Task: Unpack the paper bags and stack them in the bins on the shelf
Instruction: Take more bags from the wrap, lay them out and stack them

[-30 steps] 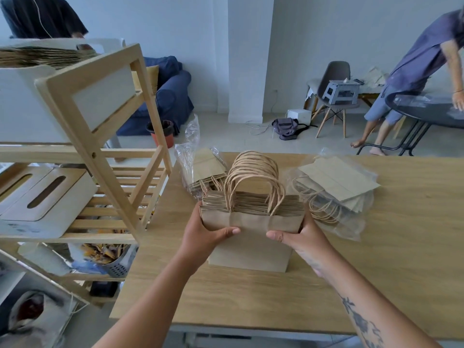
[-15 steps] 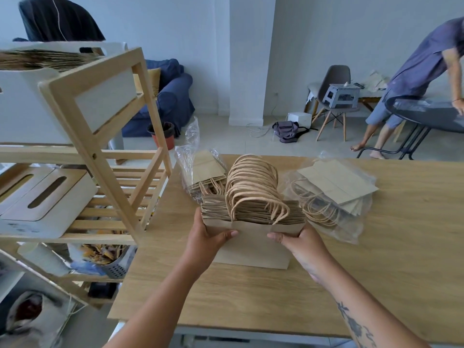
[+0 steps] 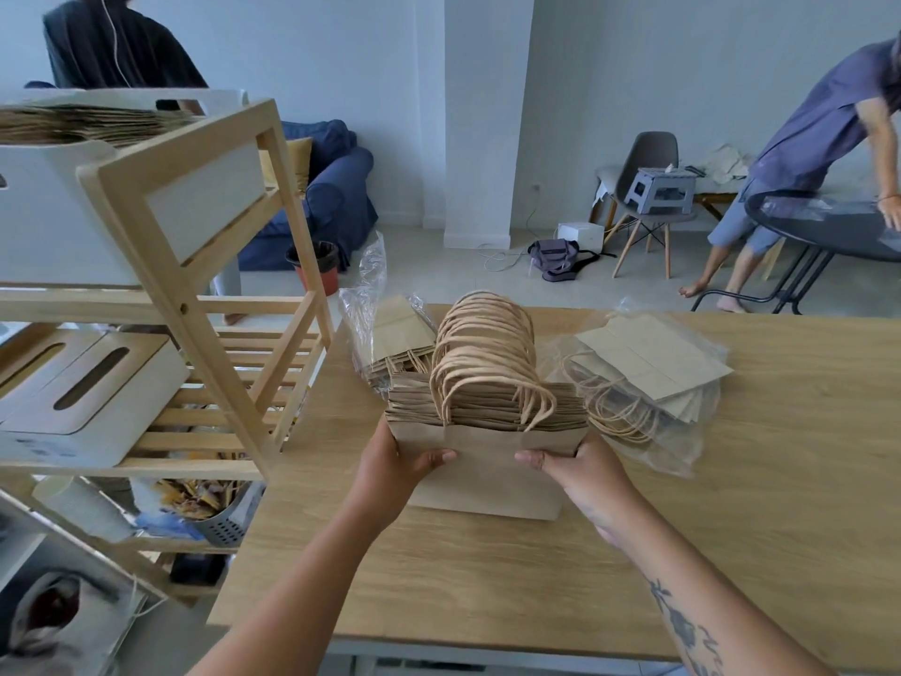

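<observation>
A thick stack of brown paper bags [image 3: 487,451] with twisted paper handles stands on its edge on the wooden table [image 3: 536,578]. My left hand [image 3: 395,463] grips its left end and my right hand [image 3: 582,468] grips its right end, thumbs on the front face. Two more packs of paper bags lie behind in clear plastic wrap, one on the left [image 3: 395,334] and one on the right [image 3: 653,363]. A white bin [image 3: 58,207] on the top of the wooden shelf [image 3: 195,334] holds flat paper bags.
The shelf stands close against the table's left edge, with white slotted lids [image 3: 92,383] on its middle level and a grey basket [image 3: 219,524] below. Two people, a chair with a step stool, and a dark round table [image 3: 829,226] are farther back.
The stack has tipped away from me, its handles now leaning toward the far side. Both hands keep their hold on its ends.
</observation>
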